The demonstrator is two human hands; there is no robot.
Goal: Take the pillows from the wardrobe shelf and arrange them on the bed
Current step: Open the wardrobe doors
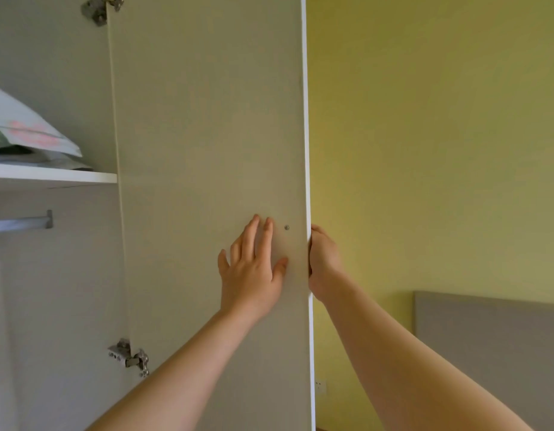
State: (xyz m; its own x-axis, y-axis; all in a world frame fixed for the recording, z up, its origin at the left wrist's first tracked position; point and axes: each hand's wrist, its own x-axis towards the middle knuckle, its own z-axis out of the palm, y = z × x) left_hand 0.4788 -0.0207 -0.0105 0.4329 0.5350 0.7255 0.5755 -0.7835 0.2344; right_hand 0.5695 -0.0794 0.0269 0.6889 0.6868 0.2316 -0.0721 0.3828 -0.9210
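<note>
Though open, wardrobe door point(207, 135); yellow wall point(431, 144)

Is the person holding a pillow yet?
No, the left hand lies flat on the wardrobe door, the right hand grips its edge, and the pillow sits on the shelf.

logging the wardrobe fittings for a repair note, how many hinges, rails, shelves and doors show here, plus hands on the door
hinges: 2 (upper hinge, lower hinge)
hanging rail: 1
shelf: 1
door: 1
hands on the door: 2 (left hand flat on its face, right hand gripping its edge)
total: 7
</note>
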